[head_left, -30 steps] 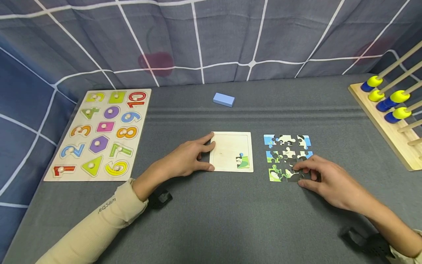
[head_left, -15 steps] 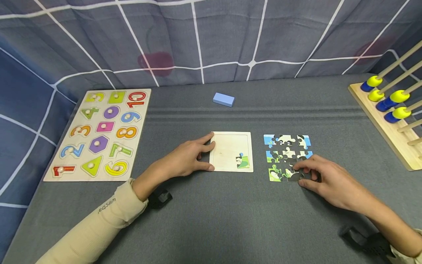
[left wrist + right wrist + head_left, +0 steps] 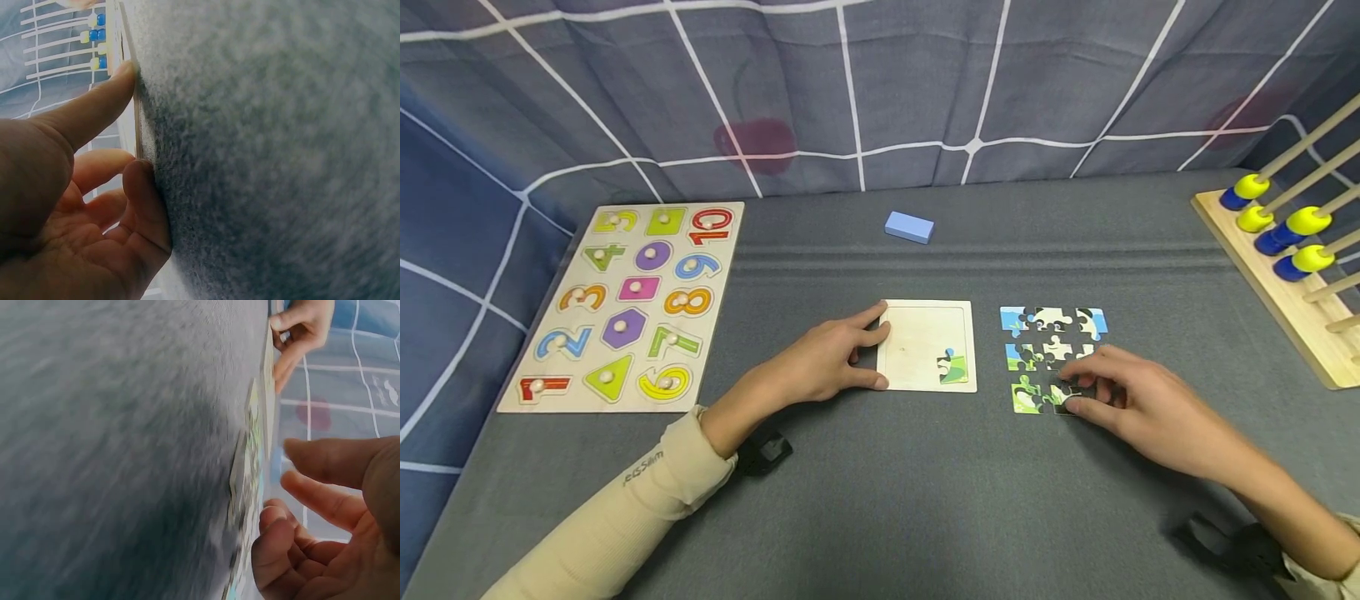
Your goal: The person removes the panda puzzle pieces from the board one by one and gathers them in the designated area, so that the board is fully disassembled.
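Note:
My left hand (image 3: 820, 358) rests at the left side of a square wooden puzzle tray (image 3: 910, 333), thumb near the lower corner and forefinger near the upper. In the left wrist view its fingertips touch the tray's edge. One green puzzle piece (image 3: 954, 368) lies in the tray's lower right. To the right are several panda puzzle pieces (image 3: 1025, 394), laid in rows with small gaps. My right hand (image 3: 1138, 404) hovers over the lower right of these pieces and hides some. In the right wrist view, its thumb and forefinger are apart with nothing visible between them.
A wooden number-and-shape peg board (image 3: 647, 350) lies at the left. Behind the tray sits a small blue block (image 3: 909, 227). A bead-stacking stand (image 3: 1270, 275) with upright rods is at the right. Grid-patterned cloth (image 3: 910, 83) hangs along the back.
My right hand has shifted slightly left and up over the pieces, its thumb now over the bottom middle piece. The left hand and the tray have stayed in place.

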`<act>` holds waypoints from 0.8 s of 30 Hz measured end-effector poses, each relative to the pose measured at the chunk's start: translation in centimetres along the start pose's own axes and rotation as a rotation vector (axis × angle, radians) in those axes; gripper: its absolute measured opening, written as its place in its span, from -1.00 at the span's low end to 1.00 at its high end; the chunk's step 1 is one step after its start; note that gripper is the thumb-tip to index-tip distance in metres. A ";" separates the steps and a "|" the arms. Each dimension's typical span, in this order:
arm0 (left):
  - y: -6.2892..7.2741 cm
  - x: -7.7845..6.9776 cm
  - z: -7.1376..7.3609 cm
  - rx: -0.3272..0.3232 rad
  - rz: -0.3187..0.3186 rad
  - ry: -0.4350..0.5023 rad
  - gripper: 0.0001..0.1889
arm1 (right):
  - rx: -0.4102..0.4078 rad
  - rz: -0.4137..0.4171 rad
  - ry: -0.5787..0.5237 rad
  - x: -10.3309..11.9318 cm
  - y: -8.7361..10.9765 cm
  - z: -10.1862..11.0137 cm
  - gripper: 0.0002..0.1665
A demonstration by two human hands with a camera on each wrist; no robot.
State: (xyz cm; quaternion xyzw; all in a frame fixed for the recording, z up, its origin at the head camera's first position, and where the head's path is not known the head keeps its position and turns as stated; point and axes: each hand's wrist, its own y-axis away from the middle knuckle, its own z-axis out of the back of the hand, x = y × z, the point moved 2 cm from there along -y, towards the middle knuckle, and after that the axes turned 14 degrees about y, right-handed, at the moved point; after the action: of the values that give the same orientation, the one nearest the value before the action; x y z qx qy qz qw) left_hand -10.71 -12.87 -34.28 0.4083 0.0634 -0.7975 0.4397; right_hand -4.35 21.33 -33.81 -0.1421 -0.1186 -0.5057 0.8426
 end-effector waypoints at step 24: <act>0.1 0.0 0.1 -0.014 -0.010 0.014 -0.22 | 0.173 0.060 -0.056 6.1 -8.6 -2.9 -0.53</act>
State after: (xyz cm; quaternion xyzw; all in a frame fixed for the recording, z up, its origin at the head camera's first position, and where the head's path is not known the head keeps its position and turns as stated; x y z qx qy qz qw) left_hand -10.71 -12.93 -34.20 0.4106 0.0740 -0.7963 0.4379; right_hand -9.02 11.40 -33.33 -0.0863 -0.1809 -0.4641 0.8628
